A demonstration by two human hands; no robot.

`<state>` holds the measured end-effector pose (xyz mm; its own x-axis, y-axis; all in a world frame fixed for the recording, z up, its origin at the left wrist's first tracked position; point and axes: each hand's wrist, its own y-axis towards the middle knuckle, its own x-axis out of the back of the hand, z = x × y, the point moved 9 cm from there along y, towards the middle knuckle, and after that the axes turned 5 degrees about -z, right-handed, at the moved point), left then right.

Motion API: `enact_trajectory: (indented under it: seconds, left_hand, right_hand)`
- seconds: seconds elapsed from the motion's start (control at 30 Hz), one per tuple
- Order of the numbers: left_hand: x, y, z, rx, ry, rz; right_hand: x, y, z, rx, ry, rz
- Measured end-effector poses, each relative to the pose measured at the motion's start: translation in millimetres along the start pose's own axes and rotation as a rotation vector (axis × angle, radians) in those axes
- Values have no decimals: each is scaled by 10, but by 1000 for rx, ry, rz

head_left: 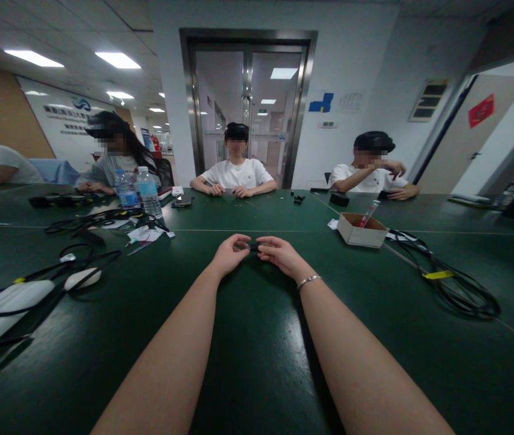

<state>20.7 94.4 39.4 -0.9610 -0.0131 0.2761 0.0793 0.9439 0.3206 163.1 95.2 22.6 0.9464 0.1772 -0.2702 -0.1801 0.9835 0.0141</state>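
Both my arms stretch forward over a dark green table (248, 338). Between my fingertips is a small black object (254, 247), too small and too covered to name. My left hand (232, 254) pinches its left end with thumb and fingers. From the other side, the fingers of my right hand (279, 254) close on its right end. A silver bracelet (308, 281) circles my right wrist. The object is held level, just above or on the tabletop; I cannot tell which.
Black cables (447, 284) lie coiled at the right, near a small cardboard box (362, 231) holding a tube. More cables (89, 248), a white mouse (83, 278), papers (146, 234) and water bottles (149, 192) are on the left. Several people sit around the table, one person (237, 175) directly opposite.
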Motion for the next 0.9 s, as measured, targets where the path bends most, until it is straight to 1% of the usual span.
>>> enact_trajectory:
  seconds: [0.1, 0.2, 0.27, 0.4, 0.47, 0.57, 0.67, 0.83, 0.9]
  left_hand:
    - [3, 0, -40, -43, -21, 6]
    - [33, 14, -70, -96, -44, -31]
    - [29, 28, -37, -67, -78, -37]
    - [-40, 31, 65, 77, -152, 13]
    - [-38, 24, 78, 111, -158, 7]
    - [-45, 22, 77, 112, -145, 16]
    - [-97, 25, 97, 103, -128, 69]
    - [-67, 32, 88, 75, -105, 34]
    - [-89, 25, 71, 70, -105, 60]
  right_hand:
    - [-7, -7, 7, 0, 5, 5]
    - [-1, -10, 6, -10, 7, -6]
    - [-4, -10, 3, -15, 5, -4]
    - [-16, -7, -5, -18, -10, 13]
    - [-6, -4, -6, -17, -9, 4]
    - [1, -5, -5, -19, -12, -3]
    - [-9, -9, 1, -18, -23, 5]
    - [-21, -13, 6, -15, -17, 19]
    - [-26, -12, 6, -12, -21, 25]
